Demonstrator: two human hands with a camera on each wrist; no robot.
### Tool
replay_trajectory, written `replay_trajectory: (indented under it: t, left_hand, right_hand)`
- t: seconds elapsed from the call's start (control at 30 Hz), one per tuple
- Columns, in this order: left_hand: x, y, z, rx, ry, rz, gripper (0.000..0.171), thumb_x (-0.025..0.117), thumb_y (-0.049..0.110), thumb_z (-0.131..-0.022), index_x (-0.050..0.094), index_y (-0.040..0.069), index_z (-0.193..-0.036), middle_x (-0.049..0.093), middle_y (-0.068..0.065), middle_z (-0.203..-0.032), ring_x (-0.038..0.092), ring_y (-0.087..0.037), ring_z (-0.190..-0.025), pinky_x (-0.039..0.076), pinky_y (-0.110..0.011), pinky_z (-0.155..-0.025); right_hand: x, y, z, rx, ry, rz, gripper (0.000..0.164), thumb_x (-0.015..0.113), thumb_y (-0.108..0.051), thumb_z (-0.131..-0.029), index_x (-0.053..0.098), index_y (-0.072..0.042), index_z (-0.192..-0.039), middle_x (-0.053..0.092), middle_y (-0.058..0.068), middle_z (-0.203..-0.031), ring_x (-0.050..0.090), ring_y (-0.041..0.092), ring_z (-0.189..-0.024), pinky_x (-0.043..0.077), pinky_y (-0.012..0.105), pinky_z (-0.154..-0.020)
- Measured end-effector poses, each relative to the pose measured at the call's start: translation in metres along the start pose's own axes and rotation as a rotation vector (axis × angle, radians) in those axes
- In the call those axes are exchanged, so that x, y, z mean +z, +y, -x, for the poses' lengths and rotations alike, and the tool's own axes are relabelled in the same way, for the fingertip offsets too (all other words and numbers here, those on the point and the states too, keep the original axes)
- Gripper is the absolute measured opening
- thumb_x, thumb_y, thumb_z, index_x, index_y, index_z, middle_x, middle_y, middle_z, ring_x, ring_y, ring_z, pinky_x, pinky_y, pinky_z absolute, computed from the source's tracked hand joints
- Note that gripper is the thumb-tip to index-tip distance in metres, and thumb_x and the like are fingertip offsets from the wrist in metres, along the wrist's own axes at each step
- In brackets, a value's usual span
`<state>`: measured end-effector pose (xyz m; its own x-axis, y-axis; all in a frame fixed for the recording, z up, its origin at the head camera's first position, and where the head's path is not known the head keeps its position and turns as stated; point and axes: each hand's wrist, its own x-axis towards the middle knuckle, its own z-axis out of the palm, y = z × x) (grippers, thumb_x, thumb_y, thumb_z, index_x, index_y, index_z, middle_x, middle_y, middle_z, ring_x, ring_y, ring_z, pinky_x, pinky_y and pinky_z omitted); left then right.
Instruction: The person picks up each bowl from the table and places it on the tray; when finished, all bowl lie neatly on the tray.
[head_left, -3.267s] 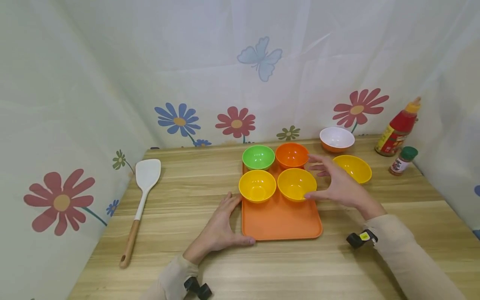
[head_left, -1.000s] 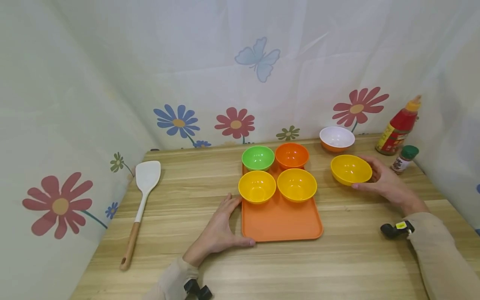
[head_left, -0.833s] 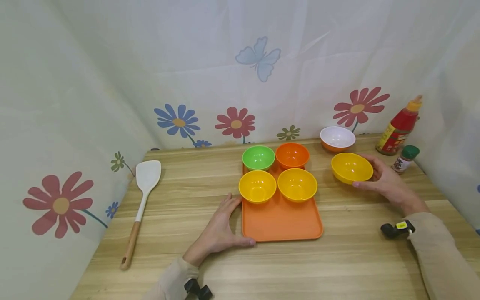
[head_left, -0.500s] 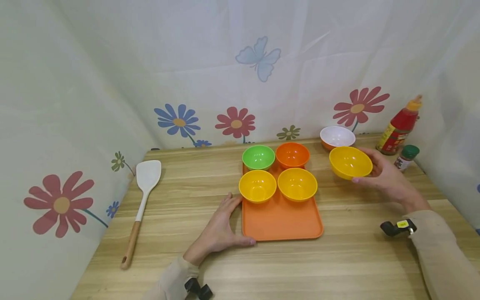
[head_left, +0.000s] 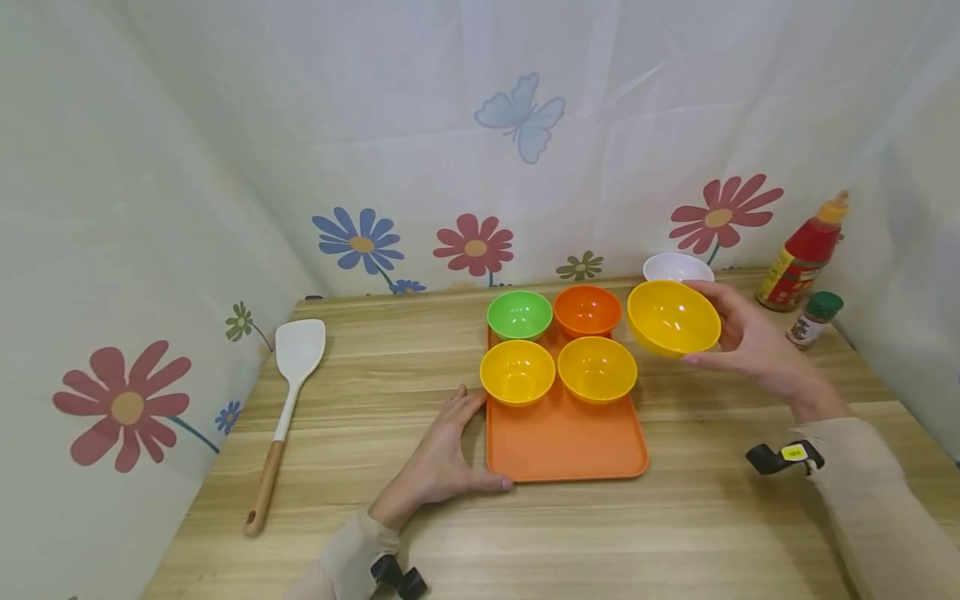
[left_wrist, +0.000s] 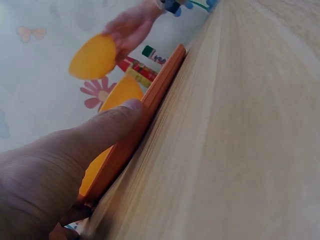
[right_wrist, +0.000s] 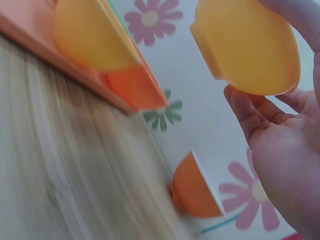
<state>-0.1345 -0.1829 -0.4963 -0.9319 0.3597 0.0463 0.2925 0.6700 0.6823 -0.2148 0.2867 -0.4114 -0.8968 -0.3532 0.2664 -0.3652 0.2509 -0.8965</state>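
Observation:
My right hand (head_left: 757, 350) holds a yellow bowl (head_left: 673, 321) by its right side, thumb at the near side, raised above the table just right of the tray. The right wrist view shows the same bowl (right_wrist: 250, 47) from underneath, fingers against its wall. My left hand (head_left: 435, 462) grips the near left corner of the orange tray (head_left: 566, 450), thumb (left_wrist: 117, 122) on its front rim and fingers along its left side. On the tray stand a green bowl (head_left: 519, 316), an orange bowl (head_left: 588, 312) and two yellow bowls, left (head_left: 517, 373) and right (head_left: 597, 370).
A white-lined orange bowl (head_left: 678, 267) stands at the back, partly hidden by the held bowl. Right of it are a red sauce bottle (head_left: 798, 262) and a green-capped spice jar (head_left: 815, 319). A white spatula with a wooden handle (head_left: 288, 408) lies at left.
My right hand has gone from beside the tray to the yellow bowl on the right, taken hold of it, lifted it and carried it leftward. The left hand stays at the tray.

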Motion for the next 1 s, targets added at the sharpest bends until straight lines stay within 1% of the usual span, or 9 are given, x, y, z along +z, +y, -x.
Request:
replay_trajectory:
  t: [0.13,0.2,0.3,0.37,0.57,0.67,0.77,0.9,1.0]
  left_hand:
    - [0.0,0.0,0.0,0.002,0.001,-0.004,0.137,0.1,0.073,-0.064,0.036,0.026,-0.175,0.032,0.005,-0.182,0.01,-0.03,-0.173,0.017,-0.068,-0.135]
    - [0.0,0.0,-0.001,0.002,0.002,-0.005,0.137,0.101,0.073,-0.064,0.035,0.026,-0.176,0.032,0.006,-0.182,0.01,-0.03,-0.173,0.018,-0.068,-0.135]
    - [0.0,0.001,-0.001,0.0,0.001,-0.004,0.138,0.102,0.071,-0.064,0.035,0.026,-0.176,0.031,0.005,-0.182,0.01,-0.031,-0.173,0.018,-0.068,-0.135]
    - [0.0,0.001,-0.001,-0.002,0.0,-0.001,0.138,0.102,0.07,-0.064,0.035,0.026,-0.176,0.032,0.004,-0.182,0.011,-0.031,-0.173,0.018,-0.069,-0.135]
    - [0.0,0.001,0.0,-0.013,-0.005,0.006,0.137,0.103,0.069,-0.064,0.036,0.025,-0.175,0.032,0.003,-0.182,0.01,-0.03,-0.173,0.017,-0.068,-0.135]
    - [-0.001,0.002,0.0,-0.011,-0.006,0.007,0.137,0.103,0.068,-0.064,0.037,0.024,-0.175,0.033,0.002,-0.182,0.01,-0.03,-0.173,0.017,-0.067,-0.136]
    - [-0.001,0.002,0.0,-0.007,-0.006,0.002,0.137,0.104,0.068,-0.064,0.036,0.025,-0.175,0.033,0.002,-0.182,0.01,-0.031,-0.173,0.017,-0.067,-0.136]
    - [-0.001,0.003,0.001,-0.012,-0.009,0.0,0.137,0.104,0.066,-0.064,0.035,0.026,-0.176,0.031,0.003,-0.182,0.01,-0.031,-0.173,0.017,-0.067,-0.135]
    - [-0.002,0.005,0.001,-0.017,-0.01,-0.001,0.137,0.105,0.066,-0.064,0.035,0.027,-0.176,0.031,0.002,-0.182,0.01,-0.031,-0.173,0.018,-0.068,-0.135]
  right_hand:
    - [0.011,-0.009,-0.005,-0.082,-0.072,-0.078,0.099,0.081,0.02,-0.087,0.035,-0.009,-0.171,0.046,0.006,-0.163,0.056,0.013,-0.136,0.056,0.018,-0.107]
    - [0.017,-0.013,-0.007,-0.118,-0.1,-0.106,0.101,0.081,0.022,-0.086,0.035,-0.007,-0.17,0.046,0.008,-0.164,0.056,0.015,-0.138,0.055,0.02,-0.109]
    - [0.025,-0.021,-0.008,-0.152,-0.127,-0.139,0.1,0.081,0.022,-0.085,0.035,-0.005,-0.17,0.046,0.01,-0.164,0.056,0.017,-0.138,0.055,0.021,-0.11]
    - [0.032,-0.027,-0.008,-0.158,-0.132,-0.145,0.1,0.083,0.021,-0.084,0.036,-0.005,-0.169,0.047,0.01,-0.164,0.055,0.018,-0.138,0.055,0.021,-0.111]
    - [0.057,-0.039,-0.008,-0.13,-0.134,-0.12,0.099,0.088,0.013,-0.085,0.037,-0.006,-0.167,0.047,0.011,-0.164,0.055,0.018,-0.14,0.052,0.019,-0.114]
    - [0.071,-0.043,-0.006,-0.093,-0.121,-0.094,0.098,0.093,0.005,-0.086,0.039,-0.008,-0.166,0.047,0.009,-0.164,0.054,0.016,-0.143,0.048,0.016,-0.116]
    - [0.086,-0.047,-0.005,-0.062,-0.114,-0.081,0.097,0.096,-0.003,-0.086,0.041,-0.012,-0.166,0.048,0.006,-0.164,0.053,0.017,-0.145,0.046,0.015,-0.117]
    - [0.108,-0.046,-0.004,-0.062,-0.143,-0.097,0.096,0.098,-0.007,-0.085,0.043,-0.014,-0.164,0.052,0.006,-0.16,0.056,0.024,-0.143,0.049,0.019,-0.117]
    - [0.123,-0.045,-0.002,-0.062,-0.171,-0.101,0.097,0.099,-0.011,-0.084,0.044,-0.016,-0.163,0.054,0.004,-0.159,0.058,0.025,-0.142,0.051,0.022,-0.116]
